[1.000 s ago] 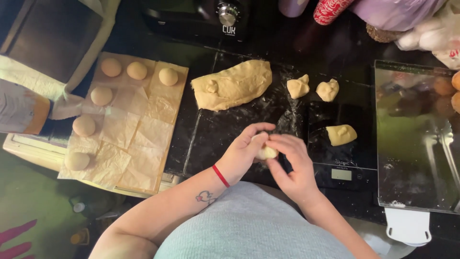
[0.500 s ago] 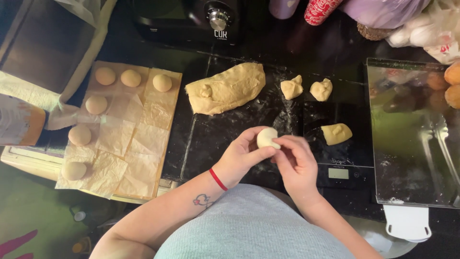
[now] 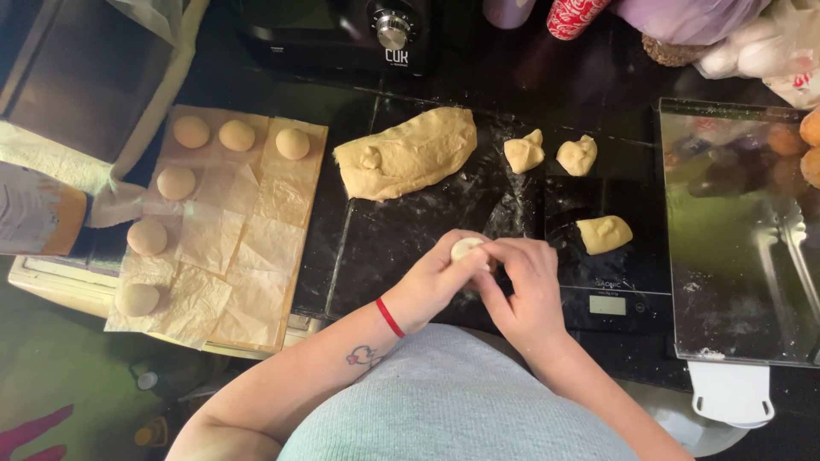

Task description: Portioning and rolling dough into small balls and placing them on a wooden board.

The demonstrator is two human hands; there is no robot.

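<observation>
Both hands, left hand [image 3: 436, 282] and right hand [image 3: 525, 286], cup the dough ball [image 3: 466, 249], fingers clamped around it; best pinched evenly, seam tucked underneath.

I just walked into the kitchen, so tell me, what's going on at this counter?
A person is working a small pale dough piece between both hands, the left hand cupping it and the right hand pinching it. Six round dough balls sit on brown parchment squares to the left. A large yellow dough mass and three cut dough chunks lie on the floured black counter, one of them on a black digital scale.
</observation>
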